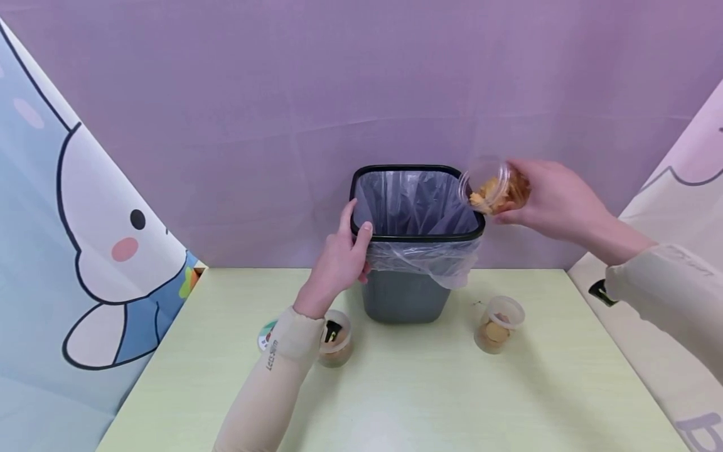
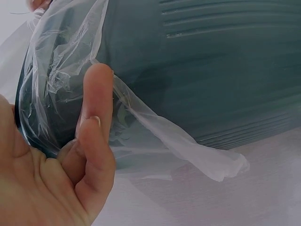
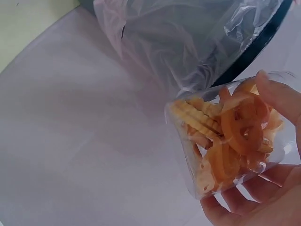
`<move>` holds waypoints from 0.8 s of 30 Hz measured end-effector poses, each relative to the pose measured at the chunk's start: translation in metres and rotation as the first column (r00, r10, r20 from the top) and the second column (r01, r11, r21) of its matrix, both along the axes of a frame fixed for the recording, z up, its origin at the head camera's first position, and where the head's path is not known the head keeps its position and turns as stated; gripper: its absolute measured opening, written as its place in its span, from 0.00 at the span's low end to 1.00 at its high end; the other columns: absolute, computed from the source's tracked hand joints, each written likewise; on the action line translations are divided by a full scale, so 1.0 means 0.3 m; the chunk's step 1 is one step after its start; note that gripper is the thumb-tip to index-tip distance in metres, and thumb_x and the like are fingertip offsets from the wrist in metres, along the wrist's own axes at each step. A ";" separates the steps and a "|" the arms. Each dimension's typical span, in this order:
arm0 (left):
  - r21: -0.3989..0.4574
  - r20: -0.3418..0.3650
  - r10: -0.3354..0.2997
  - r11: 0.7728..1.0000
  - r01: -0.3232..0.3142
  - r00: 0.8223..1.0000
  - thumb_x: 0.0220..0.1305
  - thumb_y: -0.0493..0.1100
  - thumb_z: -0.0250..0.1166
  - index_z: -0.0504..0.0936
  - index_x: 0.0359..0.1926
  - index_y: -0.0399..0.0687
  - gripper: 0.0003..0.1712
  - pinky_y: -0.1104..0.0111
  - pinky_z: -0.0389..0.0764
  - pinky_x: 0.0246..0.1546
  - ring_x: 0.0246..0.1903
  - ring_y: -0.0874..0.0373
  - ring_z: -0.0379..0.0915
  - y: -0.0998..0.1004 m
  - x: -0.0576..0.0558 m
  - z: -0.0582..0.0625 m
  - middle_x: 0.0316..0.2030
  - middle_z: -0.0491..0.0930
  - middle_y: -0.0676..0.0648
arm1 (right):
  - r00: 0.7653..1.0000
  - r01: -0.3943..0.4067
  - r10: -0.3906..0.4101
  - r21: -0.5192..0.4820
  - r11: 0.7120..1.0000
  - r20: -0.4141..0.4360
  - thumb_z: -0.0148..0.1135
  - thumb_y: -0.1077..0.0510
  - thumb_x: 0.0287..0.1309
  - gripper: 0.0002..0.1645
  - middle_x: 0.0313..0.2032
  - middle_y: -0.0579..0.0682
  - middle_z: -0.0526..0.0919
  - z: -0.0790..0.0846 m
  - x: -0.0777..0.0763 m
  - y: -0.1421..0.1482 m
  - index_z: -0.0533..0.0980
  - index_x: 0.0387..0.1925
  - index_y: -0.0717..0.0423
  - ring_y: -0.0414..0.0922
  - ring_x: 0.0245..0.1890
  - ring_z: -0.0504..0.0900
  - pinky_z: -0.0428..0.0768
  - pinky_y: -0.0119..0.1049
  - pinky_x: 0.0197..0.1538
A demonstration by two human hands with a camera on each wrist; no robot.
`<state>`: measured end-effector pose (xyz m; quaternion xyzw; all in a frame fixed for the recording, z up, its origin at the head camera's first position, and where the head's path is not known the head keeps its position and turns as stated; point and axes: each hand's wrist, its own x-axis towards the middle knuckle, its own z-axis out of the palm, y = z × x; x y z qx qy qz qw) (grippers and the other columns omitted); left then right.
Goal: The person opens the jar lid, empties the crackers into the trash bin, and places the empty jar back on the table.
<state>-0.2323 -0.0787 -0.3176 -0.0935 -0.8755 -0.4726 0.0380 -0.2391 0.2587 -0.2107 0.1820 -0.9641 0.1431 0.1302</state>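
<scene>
A grey trash bin (image 1: 403, 295) with a black rim stands upright, lined with a clear plastic bag (image 1: 418, 204) folded over its rim. My left hand (image 1: 343, 251) grips the bin's left front rim; in the left wrist view its fingers (image 2: 98, 94) lie against the bag outside. At the right rim, my right hand (image 1: 556, 198) holds a clear plastic cup (image 1: 480, 179), tipped on its side with its mouth toward the bin. Orange and pale yellow snack pieces (image 3: 240, 127) fill much of the cup, some smiley-shaped.
On the table (image 1: 412, 389), a clear cup with round tan pieces (image 1: 497, 333) stands right of the bin. Another cup (image 1: 336, 351) stands beside my left forearm, near a round printed disc (image 1: 265, 336) partly behind the sleeve. A purple cloth (image 1: 254, 157) hangs behind.
</scene>
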 end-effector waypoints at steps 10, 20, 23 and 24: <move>0.003 -0.002 0.006 1.000 -0.006 1.000 0.74 0.68 0.41 0.38 0.78 0.74 0.38 0.60 0.79 0.28 0.11 0.51 0.77 -0.002 0.000 -0.001 0.17 0.79 0.45 | 0.999 0.004 0.001 0.152 0.988 -0.034 0.78 0.48 0.46 0.57 0.67 0.66 0.67 0.024 -0.040 -0.037 0.59 0.74 0.60 0.68 0.65 0.62 0.64 0.70 0.59; 0.005 -0.010 0.012 1.000 -0.012 1.000 0.76 0.65 0.42 0.39 0.78 0.73 0.37 0.60 0.79 0.27 0.10 0.50 0.76 -0.005 0.000 -0.003 0.17 0.78 0.45 | 0.962 -0.095 0.163 0.289 0.953 -0.220 0.79 0.56 0.40 0.51 0.60 0.67 0.73 0.020 -0.077 -0.075 0.67 0.66 0.65 0.67 0.57 0.68 0.69 0.65 0.58; 0.007 -0.014 0.013 1.000 -0.013 1.000 0.76 0.64 0.43 0.39 0.78 0.72 0.37 0.60 0.79 0.26 0.10 0.50 0.76 -0.005 0.001 -0.004 0.16 0.79 0.45 | 0.923 -0.134 0.238 0.329 0.935 -0.301 0.81 0.58 0.37 0.50 0.58 0.67 0.74 0.012 -0.084 -0.078 0.69 0.64 0.67 0.66 0.56 0.70 0.68 0.64 0.60; 0.008 -0.015 0.014 1.000 -0.014 1.000 0.76 0.63 0.43 0.40 0.78 0.71 0.37 0.60 0.79 0.26 0.10 0.50 0.76 -0.005 0.001 -0.004 0.16 0.78 0.45 | 0.912 -0.143 0.258 0.341 0.929 -0.321 0.82 0.58 0.36 0.51 0.58 0.67 0.74 0.010 -0.086 -0.080 0.69 0.63 0.68 0.66 0.56 0.70 0.68 0.64 0.60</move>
